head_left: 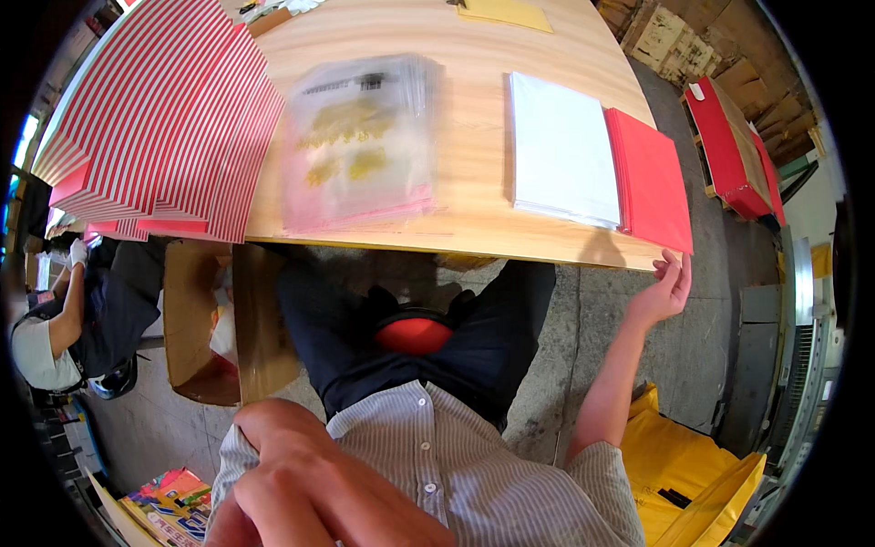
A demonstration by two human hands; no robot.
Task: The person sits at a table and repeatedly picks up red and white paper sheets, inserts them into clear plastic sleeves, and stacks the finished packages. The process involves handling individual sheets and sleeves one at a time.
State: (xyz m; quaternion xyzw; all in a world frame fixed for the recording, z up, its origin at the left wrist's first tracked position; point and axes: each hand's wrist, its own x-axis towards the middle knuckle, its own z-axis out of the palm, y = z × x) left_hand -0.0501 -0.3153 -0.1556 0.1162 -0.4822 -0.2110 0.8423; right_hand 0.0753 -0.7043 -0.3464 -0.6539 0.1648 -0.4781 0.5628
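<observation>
The camera is worn on my head, left of middle, and looks down over my shirt (pixel 428 447), which is near, to the table (pixel 474 155) and my right hand (pixel 667 290), farther (straight edges become bent).

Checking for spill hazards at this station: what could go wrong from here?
1. The red stack appears to jut past the right edge of the table; the right hand, at its near corner, could nudge it off.
2. The striped stack is tall and sits at the table's front-left edge; a bump might tip it, perhaps onto the box below.
3. The clear bags lie with uneven edges and might slide apart.
</observation>
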